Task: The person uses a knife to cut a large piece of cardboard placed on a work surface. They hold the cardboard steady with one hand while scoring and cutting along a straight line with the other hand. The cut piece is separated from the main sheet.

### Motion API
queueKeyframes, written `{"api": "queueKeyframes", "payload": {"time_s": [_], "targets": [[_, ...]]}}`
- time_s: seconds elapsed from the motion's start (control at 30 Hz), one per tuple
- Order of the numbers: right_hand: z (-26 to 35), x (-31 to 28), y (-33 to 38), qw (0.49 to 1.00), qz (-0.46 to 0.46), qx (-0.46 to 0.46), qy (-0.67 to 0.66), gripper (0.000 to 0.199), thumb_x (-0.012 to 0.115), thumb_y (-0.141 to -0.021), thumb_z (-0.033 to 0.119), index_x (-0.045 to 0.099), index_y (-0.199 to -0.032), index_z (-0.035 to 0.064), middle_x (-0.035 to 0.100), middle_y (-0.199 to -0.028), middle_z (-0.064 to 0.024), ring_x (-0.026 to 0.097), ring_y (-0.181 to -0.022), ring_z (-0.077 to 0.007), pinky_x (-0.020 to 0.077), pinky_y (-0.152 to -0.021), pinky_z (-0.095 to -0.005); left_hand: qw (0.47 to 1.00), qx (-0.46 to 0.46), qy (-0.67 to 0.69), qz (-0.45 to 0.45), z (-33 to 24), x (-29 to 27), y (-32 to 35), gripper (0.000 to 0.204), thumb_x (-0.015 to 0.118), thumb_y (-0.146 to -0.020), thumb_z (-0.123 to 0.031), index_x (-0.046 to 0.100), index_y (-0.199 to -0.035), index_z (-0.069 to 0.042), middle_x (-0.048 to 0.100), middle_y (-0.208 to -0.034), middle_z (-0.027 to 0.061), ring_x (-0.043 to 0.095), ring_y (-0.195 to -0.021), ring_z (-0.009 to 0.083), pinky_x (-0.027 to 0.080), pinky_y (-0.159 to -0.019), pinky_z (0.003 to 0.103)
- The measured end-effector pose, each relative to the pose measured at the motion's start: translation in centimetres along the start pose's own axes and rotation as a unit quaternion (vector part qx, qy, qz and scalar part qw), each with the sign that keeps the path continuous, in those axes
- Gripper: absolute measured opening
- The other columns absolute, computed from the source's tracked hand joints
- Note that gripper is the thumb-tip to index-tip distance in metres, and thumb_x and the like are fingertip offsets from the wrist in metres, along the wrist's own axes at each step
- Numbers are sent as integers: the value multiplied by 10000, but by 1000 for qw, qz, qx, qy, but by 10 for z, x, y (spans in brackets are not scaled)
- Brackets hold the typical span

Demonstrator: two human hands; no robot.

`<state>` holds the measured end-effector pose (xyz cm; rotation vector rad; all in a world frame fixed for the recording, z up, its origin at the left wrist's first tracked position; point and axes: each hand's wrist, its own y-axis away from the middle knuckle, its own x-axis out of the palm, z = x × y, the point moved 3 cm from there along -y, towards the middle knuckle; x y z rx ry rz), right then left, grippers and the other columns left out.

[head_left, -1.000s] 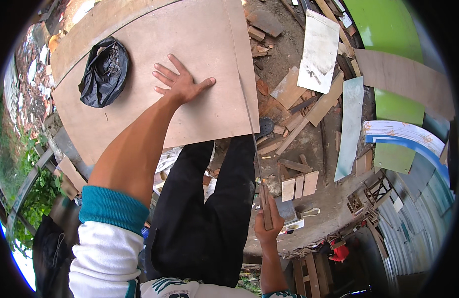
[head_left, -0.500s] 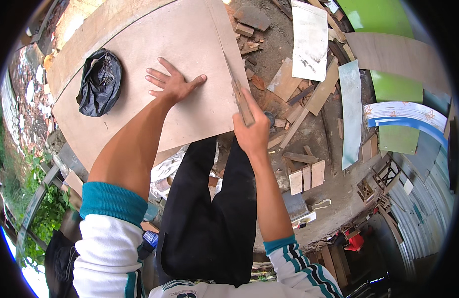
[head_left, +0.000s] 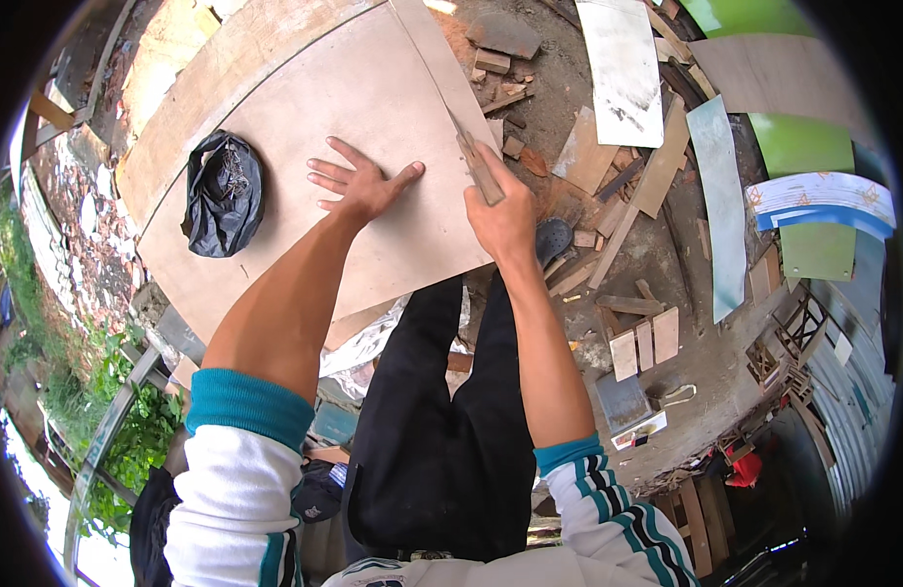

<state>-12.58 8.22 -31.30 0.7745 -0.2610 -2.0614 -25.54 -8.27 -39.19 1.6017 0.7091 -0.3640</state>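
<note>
A large sheet of thin plywood (head_left: 305,88) lies in front of me, with a long straight cut line running down near its right side. My left hand (head_left: 368,188) rests flat on the sheet, fingers spread, holding nothing. At the lower end of the line, my right hand (head_left: 505,210) is closed round the wooden handle of what looks like a handsaw (head_left: 484,176). Its narrow blade points away from me along the cut; the blade's lower edge is hidden. Left of my left hand, a black plastic bag (head_left: 199,210) stands rolled open on the sheet, with small nails in it.
Wood offcuts (head_left: 617,235) and broken pieces litter the ground on the right. Beyond them lie a white panel (head_left: 622,78), a pale blue strip (head_left: 715,210) and green panels (head_left: 803,157). My dark shoe (head_left: 554,238) shows beside the sheet. A metal rail (head_left: 109,430) and plants are at left.
My right hand has pushed the handsaw forward along the cut line. My left hand stays put on the plywood. The whole view has shifted slightly.
</note>
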Motion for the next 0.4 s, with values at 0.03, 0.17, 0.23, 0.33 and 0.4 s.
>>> {"api": "queueKeyframes", "payload": {"time_s": [0.03, 0.17, 0.23, 0.33, 0.4], "targets": [[-2, 0, 4, 1000, -2, -9, 5, 568, 600, -810, 83, 590, -1377, 63, 699, -1128, -265, 715, -996, -307, 519, -904, -352, 1000, -2, -3, -3, 2, 2, 2, 1575, 721, -660, -820, -356, -1468, -1, -321, -1444, 493, -290, -1393, 614, 4, -1032, 814], [4, -27, 71, 1000, 18, -8, -11, 575, 604, -804, 52, 584, -1379, 45, 701, -1084, -267, 717, -939, -350, 542, -815, -370, 1000, -16, -15, -7, 12, -9, -5, 1577, 716, -660, -826, -358, -1467, -1, -317, -1445, 495, -287, -1394, 615, 3, -1038, 809], [-8, -67, 143, 998, 9, -59, -18, 592, 596, -783, -26, 578, -1373, 10, 715, -1073, -243, 749, -828, -325, 567, -695, -351, 1000, -15, -12, -5, 14, -10, -1, 1573, 709, -663, -830, -360, -1465, 1, -316, -1442, 498, -289, -1391, 618, 2, -1037, 811], [-22, -117, 224, 999, 24, -36, -1, 620, 582, -788, -39, 548, -1406, -3, 697, -1212, -220, 757, -909, -297, 582, -749, -302, 1000, -17, -17, -3, 9, -7, 0, 1566, 700, -667, -836, -354, -1468, 2, -310, -1444, 499, -283, -1394, 617, -2, -1041, 808], [-21, -122, 227, 998, 26, -46, -25, 632, 578, -793, -39, 532, -1422, 3, 688, -1231, -222, 748, -931, -343, 585, -780, -308, 999, -24, -25, 0, 7, -3, 2, 1555, 692, -672, -840, -347, -1476, -9, -310, -1463, 479, -267, -1416, 595, -2, -1056, 795]]}}
